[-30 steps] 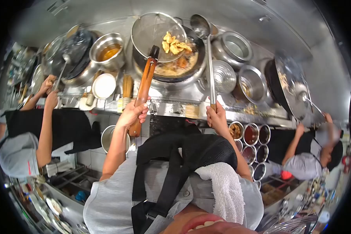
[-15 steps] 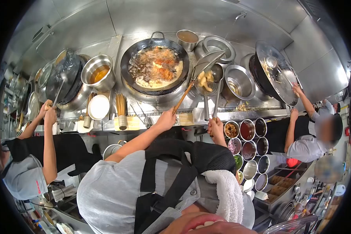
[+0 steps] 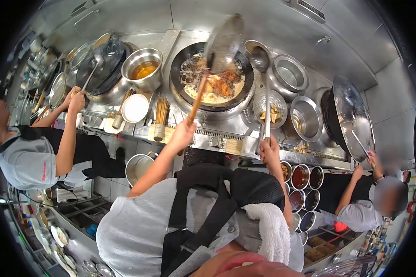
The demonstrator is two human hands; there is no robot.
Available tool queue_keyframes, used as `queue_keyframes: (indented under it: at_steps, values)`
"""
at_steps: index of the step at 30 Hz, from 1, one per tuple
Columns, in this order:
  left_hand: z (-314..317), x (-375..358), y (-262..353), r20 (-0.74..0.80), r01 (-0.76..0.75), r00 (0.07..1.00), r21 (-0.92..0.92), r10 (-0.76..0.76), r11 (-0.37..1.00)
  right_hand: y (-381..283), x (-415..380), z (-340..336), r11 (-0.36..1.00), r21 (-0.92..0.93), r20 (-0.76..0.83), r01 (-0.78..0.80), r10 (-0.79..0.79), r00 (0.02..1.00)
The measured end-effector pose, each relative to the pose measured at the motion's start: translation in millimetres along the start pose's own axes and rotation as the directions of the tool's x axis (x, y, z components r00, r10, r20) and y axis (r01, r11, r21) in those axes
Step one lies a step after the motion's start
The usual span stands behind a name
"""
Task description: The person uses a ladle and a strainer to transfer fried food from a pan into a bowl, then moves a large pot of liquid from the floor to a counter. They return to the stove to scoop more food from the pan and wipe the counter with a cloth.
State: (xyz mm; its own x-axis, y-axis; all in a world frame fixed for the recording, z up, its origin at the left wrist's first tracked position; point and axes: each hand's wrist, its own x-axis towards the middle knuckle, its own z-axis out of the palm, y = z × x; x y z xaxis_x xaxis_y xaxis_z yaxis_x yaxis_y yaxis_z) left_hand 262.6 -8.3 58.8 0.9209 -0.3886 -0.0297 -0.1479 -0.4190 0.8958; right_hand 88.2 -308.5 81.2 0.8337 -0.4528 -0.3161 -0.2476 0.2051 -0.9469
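Observation:
My left hand point(image 3: 183, 135) is wrapped round the wooden handle of a wide strainer point(image 3: 225, 39), blurred by motion above the wok. Dark oil bubbles in that wok point(image 3: 176, 69), with orange-brown pieces of food point(image 3: 226, 83) floating in it. My right hand point(image 3: 269, 150) grips the long metal handle of a ladle point(image 3: 259, 59), whose bowl is beyond the wok's right side. Under the ladle's handle, a perforated skimmer point(image 3: 275, 102) holds pale yellow pieces point(image 3: 273, 113).
A pot of amber liquid point(image 3: 145, 69), a white bowl point(image 3: 135, 108) and a bundle of sticks point(image 3: 162, 113) stand left of the wok. Metal bowls point(image 3: 306, 117) and sauce containers point(image 3: 301, 176) are at the right. Co-workers point(image 3: 32, 161) point(image 3: 363, 207) work at woks on both sides.
The strainer has moved up and left over the wok, its pieces now out of it. Pale pieces now lie in the skimmer. The ladle has extended further forward. The camera view has shifted.

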Motion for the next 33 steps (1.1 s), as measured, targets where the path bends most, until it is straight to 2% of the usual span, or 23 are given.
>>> queue_keyframes:
  at_steps: [1,3,4,5,7,8,10,13,16,17,18,19,20,21,23,25,27,28,29,30,31,32,33]
  values:
    - [-13,0,-6,-0.050,-0.012,0.999,0.092,0.017,0.996,-12,1,0,1.000,-0.001,0.005,-0.001,0.001,1.000]
    - [-27,0,-29,-0.131,-0.025,0.991,-0.065,0.017,0.998,-28,5,-2,0.989,-0.046,0.190,-0.139,0.146,0.971]
    - [-40,-6,-20,-0.069,0.123,0.988,-0.168,-0.136,0.978,-24,10,-4,0.984,-0.132,0.228,-0.121,0.149,0.962]
    - [-49,-16,-9,-0.073,0.171,0.981,-0.131,-0.182,0.976,-21,14,-5,0.984,-0.137,0.239,-0.117,0.148,0.960]
    - [-52,-21,-31,-0.092,0.155,0.981,-0.149,-0.170,0.977,-20,19,-1,0.949,-0.309,0.258,-0.064,0.149,0.955]
    - [-48,-24,-42,-0.107,0.158,0.979,-0.151,-0.175,0.976,-19,21,4,0.923,-0.384,0.266,0.020,0.090,0.960]
    - [-46,-33,-36,-0.181,0.211,0.958,-0.091,-0.224,0.973,-9,33,13,0.905,-0.421,0.294,0.057,0.077,0.953]
    - [-36,-37,-35,-0.131,0.277,0.943,-0.207,-0.307,0.938,-4,51,31,0.882,-0.463,0.319,0.085,0.076,0.945]
    - [-27,-37,-41,-0.081,0.259,0.954,-0.253,-0.287,0.932,-6,76,50,0.929,-0.355,0.340,-0.110,0.238,0.910]
    - [-25,-36,-43,-0.041,0.262,0.958,-0.279,-0.284,0.924,-10,83,56,0.928,-0.357,0.344,-0.105,0.235,0.909]
    - [-25,-37,-35,0.013,0.313,0.945,-0.319,-0.326,0.895,-13,90,59,0.949,-0.071,0.428,-0.308,0.308,0.850]
    - [-24,-36,-32,0.007,0.306,0.947,-0.325,-0.322,0.895,-15,95,62,0.842,0.198,0.528,-0.501,0.339,0.778]
    - [-23,-36,-30,0.052,0.334,0.938,-0.405,-0.343,0.851,-15,99,64,0.699,0.340,0.606,-0.629,0.349,0.715]
    - [-23,-35,-29,0.098,0.360,0.928,-0.480,-0.359,0.800,-16,101,67,0.707,0.333,0.607,-0.624,0.345,0.716]
    - [-26,-32,-32,0.113,0.349,0.932,-0.533,-0.343,0.771,-13,101,71,0.560,0.406,0.745,-0.722,0.256,0.617]
    - [-31,-31,-32,0.169,0.362,0.930,-0.562,-0.325,0.743,-22,88,82,0.594,0.384,0.714,-0.707,0.294,0.635]
    - [-39,-29,-35,0.183,0.369,0.927,-0.602,-0.328,0.708,-28,71,96,0.888,0.125,0.565,-0.442,0.303,0.768]
    - [-45,-26,-40,0.227,0.383,0.922,-0.643,-0.313,0.663,-32,64,105,0.920,0.044,0.511,-0.389,0.313,0.800]
    - [-51,-24,-45,0.270,0.400,0.916,-0.681,-0.298,0.613,-26,61,108,0.920,0.046,0.503,-0.390,0.316,0.804]
    - [-56,-22,-47,0.273,0.398,0.916,-0.707,-0.293,0.585,-22,57,113,0.978,-0.158,0.448,-0.138,0.196,0.872]
    - [-64,-21,-49,0.286,0.390,0.921,-0.697,-0.265,0.602,-19,52,117,0.924,-0.364,0.425,0.114,0.056,0.903]
    - [-69,-22,-51,0.306,0.399,0.917,-0.708,-0.255,0.584,-16,42,116,0.908,-0.356,0.407,0.222,-0.063,0.911]
    - [-76,-23,-49,0.324,0.407,0.913,-0.717,-0.246,0.566,-20,31,113,0.908,-0.358,0.407,0.218,-0.058,0.912]
